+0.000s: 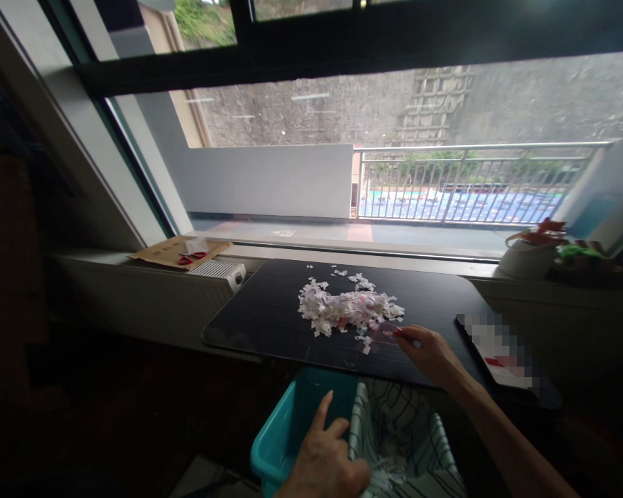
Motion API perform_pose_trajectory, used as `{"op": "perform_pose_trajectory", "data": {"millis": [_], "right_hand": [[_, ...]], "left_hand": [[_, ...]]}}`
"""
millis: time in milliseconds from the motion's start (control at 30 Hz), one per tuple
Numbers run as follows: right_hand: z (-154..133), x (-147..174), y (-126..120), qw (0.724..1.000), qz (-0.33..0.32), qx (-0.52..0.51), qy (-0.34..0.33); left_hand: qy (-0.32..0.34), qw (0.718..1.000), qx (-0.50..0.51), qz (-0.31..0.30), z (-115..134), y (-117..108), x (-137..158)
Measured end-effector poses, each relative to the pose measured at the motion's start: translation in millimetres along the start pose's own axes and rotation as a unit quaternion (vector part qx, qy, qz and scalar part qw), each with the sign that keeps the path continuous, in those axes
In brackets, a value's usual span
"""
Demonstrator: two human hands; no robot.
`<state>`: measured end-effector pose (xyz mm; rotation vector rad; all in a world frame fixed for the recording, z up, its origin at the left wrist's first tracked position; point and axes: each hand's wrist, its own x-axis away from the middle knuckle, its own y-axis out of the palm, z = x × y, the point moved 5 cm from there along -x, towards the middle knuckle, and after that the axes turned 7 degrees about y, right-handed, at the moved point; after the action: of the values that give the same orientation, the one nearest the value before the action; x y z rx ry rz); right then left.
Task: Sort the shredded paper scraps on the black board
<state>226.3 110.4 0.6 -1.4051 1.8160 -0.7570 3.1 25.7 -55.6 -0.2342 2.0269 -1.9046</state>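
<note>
A heap of small white and pinkish paper scraps [342,308] lies on the dark tabletop [270,325]. At the heap's right front edge, my right hand [428,353] pinches a thin, see-through pinkish plastic piece [383,333] between thumb and fingers. My left hand [324,453] is lower down, over the border between a turquoise bin [277,422] and a bin with a striped white liner [360,415]. Its index finger points forward and the other fingers are apart and partly bent, with nothing visible in them. Pale scraps [389,477] show inside the lined bin.
A black-edged flat object [498,353], partly pixelated, lies on the table's right. Red-handled scissors [192,257] rest on brown cardboard [160,252] by the window, near a white radiator [218,273]. A white pot [524,259] stands on the right of the sill.
</note>
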Motion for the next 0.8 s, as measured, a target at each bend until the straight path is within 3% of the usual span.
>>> {"op": "perform_pose_trajectory", "data": {"millis": [333,533,800], "right_hand": [[5.8,5.9,-5.9,1.000,0.011,-0.015,0.001],[-3.3,11.2,5.4,0.999,-0.015,-0.030,-0.011],[-8.8,14.2,2.0,0.999,-0.019,-0.024,-0.020]], "left_hand": [[0.027,0.994,-0.041,0.096,2.2,-4.5,1.2],[0.030,0.994,-0.052,0.094,4.2,-7.2,-1.7],[0.031,0.996,-0.037,0.072,6.5,-12.1,-4.7]]}}
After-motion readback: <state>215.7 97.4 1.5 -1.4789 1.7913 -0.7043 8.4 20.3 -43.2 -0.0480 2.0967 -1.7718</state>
